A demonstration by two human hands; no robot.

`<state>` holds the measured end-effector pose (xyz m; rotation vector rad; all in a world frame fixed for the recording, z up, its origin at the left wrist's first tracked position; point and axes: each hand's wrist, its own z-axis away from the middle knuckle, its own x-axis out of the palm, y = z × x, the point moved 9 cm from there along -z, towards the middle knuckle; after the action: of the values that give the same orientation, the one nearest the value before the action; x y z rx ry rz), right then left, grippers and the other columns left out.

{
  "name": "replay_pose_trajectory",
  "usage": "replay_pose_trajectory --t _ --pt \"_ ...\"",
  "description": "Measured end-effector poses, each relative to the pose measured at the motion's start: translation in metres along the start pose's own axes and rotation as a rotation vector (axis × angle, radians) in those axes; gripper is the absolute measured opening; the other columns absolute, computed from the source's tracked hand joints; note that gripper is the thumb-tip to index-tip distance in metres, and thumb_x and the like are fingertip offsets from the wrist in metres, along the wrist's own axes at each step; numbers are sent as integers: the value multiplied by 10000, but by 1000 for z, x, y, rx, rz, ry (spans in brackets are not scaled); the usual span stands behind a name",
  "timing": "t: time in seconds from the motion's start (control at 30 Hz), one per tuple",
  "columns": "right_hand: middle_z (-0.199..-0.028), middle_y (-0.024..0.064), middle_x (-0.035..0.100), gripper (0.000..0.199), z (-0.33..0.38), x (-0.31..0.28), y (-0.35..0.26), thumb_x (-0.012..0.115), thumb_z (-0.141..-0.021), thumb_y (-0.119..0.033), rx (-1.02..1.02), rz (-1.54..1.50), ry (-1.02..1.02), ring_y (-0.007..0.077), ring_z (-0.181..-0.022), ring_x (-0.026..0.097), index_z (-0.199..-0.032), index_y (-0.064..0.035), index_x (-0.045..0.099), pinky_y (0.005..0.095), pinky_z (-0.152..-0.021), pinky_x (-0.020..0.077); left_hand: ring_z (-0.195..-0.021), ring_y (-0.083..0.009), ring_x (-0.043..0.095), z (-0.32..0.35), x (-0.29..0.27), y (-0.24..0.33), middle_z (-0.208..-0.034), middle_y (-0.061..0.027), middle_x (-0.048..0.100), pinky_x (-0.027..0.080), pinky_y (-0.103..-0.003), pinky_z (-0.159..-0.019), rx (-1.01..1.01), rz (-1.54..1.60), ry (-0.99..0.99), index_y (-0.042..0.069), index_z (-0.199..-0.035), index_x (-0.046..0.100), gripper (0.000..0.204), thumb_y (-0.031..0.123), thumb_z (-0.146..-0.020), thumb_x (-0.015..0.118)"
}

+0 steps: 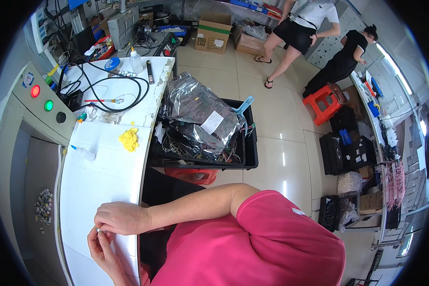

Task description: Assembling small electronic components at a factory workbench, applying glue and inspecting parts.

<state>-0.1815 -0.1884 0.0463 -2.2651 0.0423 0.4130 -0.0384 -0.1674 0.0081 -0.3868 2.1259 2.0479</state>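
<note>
My right hand (120,218) lies on the near part of the white bench (100,181), fingers curled, its forearm reaching in from my pink sleeve. My left hand (100,249) comes up from the lower edge just beneath it. The fingertips of both hands meet on a tiny pale part (98,230), too small to tell what it is. A crumpled yellow piece (129,139) and a small white bottle (84,153) lie farther up the bench, well away from both hands.
A black bin (250,143) holding silver bags and wire bundles stands right of the bench. Black cable (128,90) loops at the bench's far end. A grey panel has red (35,90) and green buttons. Small parts (44,212) are piled at left. Two people stand far back by a red stool (323,102).
</note>
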Motion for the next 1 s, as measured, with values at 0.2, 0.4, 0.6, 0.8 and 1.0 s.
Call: replay_pose_trajectory --t 0.2,0.4,0.6,0.8,1.0 --pt "-819 88 558 135 -1 0 -2 611 -832 -137 -31 18 5 265 -785 558 -858 -44 517 367 -694 454 -875 -96 548 -2 -2 -3 -1001 -59 586 471 -224 -803 -3 24 -18 -1 -1155 546 279 210 -978 506" --pt "-811 92 562 129 0 1 1 611 -829 -131 -4 11 13 268 -779 561 -856 -49 515 369 -689 454 -880 -95 545 -1 0 0 -1003 -56 586 466 -223 -805 -14 -11 -10 2 -1158 546 277 210 -979 503" --pt "-817 96 571 118 -2 -1 -2 600 -835 -125 17 -3 -14 275 -785 563 -857 -46 515 372 -692 455 -877 -93 540 1 0 5 -1018 -56 589 460 -221 -794 -14 -10 -33 0 -1162 544 273 200 -983 491" --pt "-816 98 572 117 -1 1 -1 593 -838 -129 10 6 -8 276 -787 564 -860 -48 512 372 -692 455 -878 -93 538 1 0 4 -1017 -53 585 458 -221 -794 -16 13 -43 -5 -1161 542 272 195 -983 492" --pt "-814 97 568 121 0 1 -2 595 -835 -129 -16 18 9 281 -786 561 -860 -50 507 374 -691 454 -887 -96 539 1 0 2 -1026 -58 580 461 -219 -793 8 31 -63 -5 -1162 538 274 197 -982 492"
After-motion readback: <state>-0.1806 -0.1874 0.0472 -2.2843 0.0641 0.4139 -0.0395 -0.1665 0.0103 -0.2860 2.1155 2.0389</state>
